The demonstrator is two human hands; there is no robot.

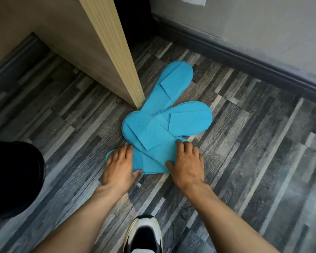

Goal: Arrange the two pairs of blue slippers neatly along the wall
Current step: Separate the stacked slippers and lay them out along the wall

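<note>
The nearest slipper [150,159] is pressed flat under both palms: left hand [119,167] at one end, right hand [187,161] at the other, fingers spread, nothing clasped. Three further slippers [171,99] are overlapped beyond it on the floor [244,161], beside a cabinet corner [133,84], near the baseboard [244,57].

Beneath me the floor [244,152] is laid in narrow planks of mixed grey tones, running diagonally. A tan wooden panel [66,39] with a pale ribbed edge [117,52] stands up from it on my left, a dark gap [133,19] behind. On my right a grey wall [254,30] meets the floor at a dark skirting board [244,59]. Something white [192,0] shows high on that wall.
</note>
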